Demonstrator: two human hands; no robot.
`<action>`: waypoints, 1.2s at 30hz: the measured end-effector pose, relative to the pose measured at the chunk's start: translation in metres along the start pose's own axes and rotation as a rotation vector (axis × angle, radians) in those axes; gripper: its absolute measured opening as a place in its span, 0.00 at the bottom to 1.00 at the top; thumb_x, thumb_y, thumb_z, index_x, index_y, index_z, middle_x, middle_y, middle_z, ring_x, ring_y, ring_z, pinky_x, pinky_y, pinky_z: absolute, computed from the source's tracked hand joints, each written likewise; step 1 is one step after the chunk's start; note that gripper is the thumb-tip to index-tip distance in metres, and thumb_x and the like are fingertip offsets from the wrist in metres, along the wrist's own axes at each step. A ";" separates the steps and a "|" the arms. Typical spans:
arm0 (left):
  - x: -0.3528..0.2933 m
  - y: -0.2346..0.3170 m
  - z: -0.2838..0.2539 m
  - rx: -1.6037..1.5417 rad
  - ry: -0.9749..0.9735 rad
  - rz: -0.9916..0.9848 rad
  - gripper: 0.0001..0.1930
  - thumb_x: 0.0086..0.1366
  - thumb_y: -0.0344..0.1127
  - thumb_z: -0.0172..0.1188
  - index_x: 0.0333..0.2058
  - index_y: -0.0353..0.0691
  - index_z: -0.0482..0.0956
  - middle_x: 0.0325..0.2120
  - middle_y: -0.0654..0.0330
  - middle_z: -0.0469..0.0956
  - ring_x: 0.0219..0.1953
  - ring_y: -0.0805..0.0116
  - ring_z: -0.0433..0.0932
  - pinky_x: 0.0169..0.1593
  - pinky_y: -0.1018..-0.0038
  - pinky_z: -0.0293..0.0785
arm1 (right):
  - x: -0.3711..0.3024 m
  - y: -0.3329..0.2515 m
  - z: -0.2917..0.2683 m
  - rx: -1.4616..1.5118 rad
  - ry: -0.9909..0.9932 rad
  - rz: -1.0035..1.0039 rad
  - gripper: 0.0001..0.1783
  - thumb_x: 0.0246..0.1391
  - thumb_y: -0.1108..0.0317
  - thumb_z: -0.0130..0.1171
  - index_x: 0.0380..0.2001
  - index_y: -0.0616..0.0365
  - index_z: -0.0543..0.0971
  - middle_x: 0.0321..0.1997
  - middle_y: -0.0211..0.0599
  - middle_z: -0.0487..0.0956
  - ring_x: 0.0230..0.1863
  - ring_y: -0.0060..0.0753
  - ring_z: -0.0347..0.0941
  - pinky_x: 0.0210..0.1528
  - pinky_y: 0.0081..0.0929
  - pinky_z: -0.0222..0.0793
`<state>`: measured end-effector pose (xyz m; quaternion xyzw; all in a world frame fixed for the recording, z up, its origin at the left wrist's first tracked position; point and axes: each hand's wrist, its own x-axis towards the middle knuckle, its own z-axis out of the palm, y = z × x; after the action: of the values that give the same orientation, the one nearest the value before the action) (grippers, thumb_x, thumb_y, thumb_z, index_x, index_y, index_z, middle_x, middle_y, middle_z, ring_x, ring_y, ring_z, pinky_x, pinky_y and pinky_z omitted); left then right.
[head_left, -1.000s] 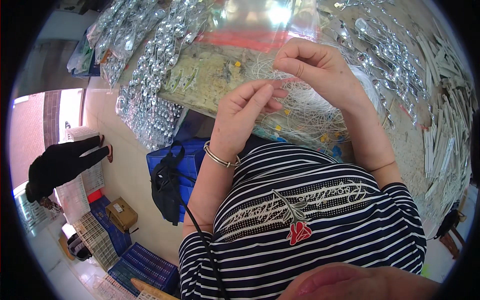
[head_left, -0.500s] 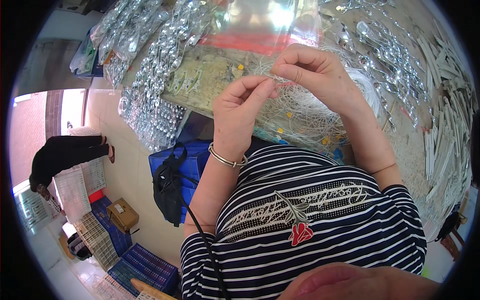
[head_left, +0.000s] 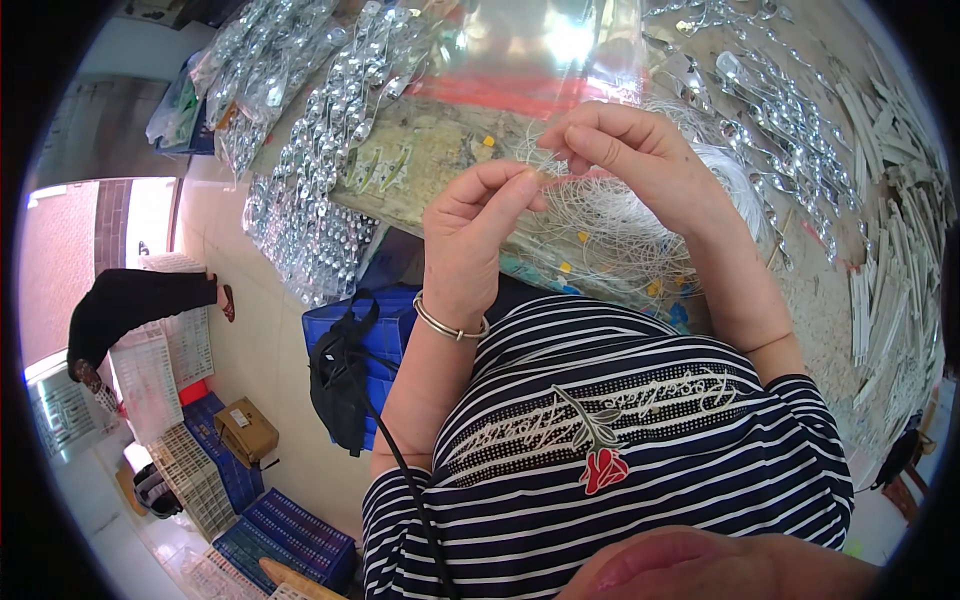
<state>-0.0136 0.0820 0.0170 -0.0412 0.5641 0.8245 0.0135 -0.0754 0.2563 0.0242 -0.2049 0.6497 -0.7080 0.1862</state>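
Note:
My left hand [head_left: 470, 215], a metal bangle at its wrist, is closed in a pinch between thumb and forefinger. To its upper right, my right hand [head_left: 625, 150] pinches too, its fingertips a short way from the left ones. Thin white lines show by both sets of fingertips, but what the fingers hold is too fine to tell from the background. Beneath and behind the hands spreads a loose tangle of white string [head_left: 620, 215] on the worn table [head_left: 435, 130]. Clear plastic bags with a red edge [head_left: 500, 85] lie beyond.
Strands of shiny silver spiral pieces [head_left: 335, 125] hang off the table's left edge; more silver spirals [head_left: 790, 120] lie at right. Pale strips [head_left: 890, 230] are heaped far right. A blue crate [head_left: 385, 330] with a black bag stands below. A person [head_left: 140, 310] bends over white crates at left.
My fingertips have moved slightly apart, the left hand a little lower. Both hands stay pinched. The person at left has shifted slightly.

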 end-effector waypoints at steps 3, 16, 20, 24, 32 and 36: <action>0.001 -0.001 -0.003 -0.019 -0.013 -0.037 0.06 0.61 0.28 0.55 0.35 0.32 0.77 0.22 0.65 0.75 0.18 0.86 0.57 0.22 0.87 0.50 | 0.000 -0.002 0.002 0.040 0.005 0.009 0.11 0.57 0.65 0.53 0.39 0.59 0.79 0.36 0.26 0.77 0.35 0.16 0.69 0.41 0.17 0.67; 0.000 -0.003 -0.003 0.007 -0.023 -0.046 0.06 0.60 0.28 0.56 0.35 0.33 0.77 0.22 0.65 0.74 0.18 0.86 0.58 0.22 0.87 0.50 | -0.002 0.000 0.001 0.076 -0.045 0.026 0.08 0.55 0.70 0.55 0.36 0.61 0.78 0.35 0.28 0.77 0.39 0.18 0.71 0.43 0.19 0.69; -0.001 -0.003 -0.002 0.026 -0.016 -0.032 0.06 0.60 0.28 0.56 0.35 0.32 0.77 0.22 0.65 0.75 0.18 0.86 0.58 0.22 0.87 0.50 | -0.001 0.002 0.003 0.109 -0.046 0.015 0.07 0.55 0.70 0.55 0.34 0.61 0.78 0.33 0.27 0.76 0.38 0.16 0.71 0.42 0.18 0.68; -0.001 -0.002 -0.002 0.034 -0.011 -0.050 0.06 0.60 0.27 0.56 0.35 0.32 0.77 0.22 0.65 0.75 0.18 0.86 0.58 0.22 0.87 0.51 | -0.001 0.004 0.002 0.046 -0.025 0.002 0.08 0.56 0.68 0.54 0.35 0.61 0.77 0.33 0.25 0.76 0.36 0.15 0.70 0.40 0.17 0.69; -0.001 -0.005 -0.003 0.027 0.018 -0.010 0.06 0.60 0.26 0.56 0.35 0.32 0.77 0.22 0.64 0.75 0.18 0.86 0.59 0.22 0.88 0.51 | -0.001 0.002 0.003 0.069 -0.020 0.013 0.09 0.57 0.66 0.54 0.36 0.60 0.78 0.32 0.24 0.76 0.35 0.14 0.69 0.41 0.17 0.66; -0.002 -0.005 -0.004 0.027 0.044 0.012 0.06 0.60 0.26 0.56 0.35 0.32 0.77 0.22 0.64 0.76 0.18 0.86 0.59 0.22 0.88 0.51 | 0.000 0.003 0.001 0.059 -0.018 0.048 0.13 0.58 0.63 0.53 0.41 0.59 0.78 0.35 0.26 0.77 0.36 0.16 0.70 0.42 0.18 0.67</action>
<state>-0.0114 0.0799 0.0115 -0.0559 0.5756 0.8158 -0.0031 -0.0749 0.2554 0.0217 -0.1901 0.6313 -0.7205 0.2149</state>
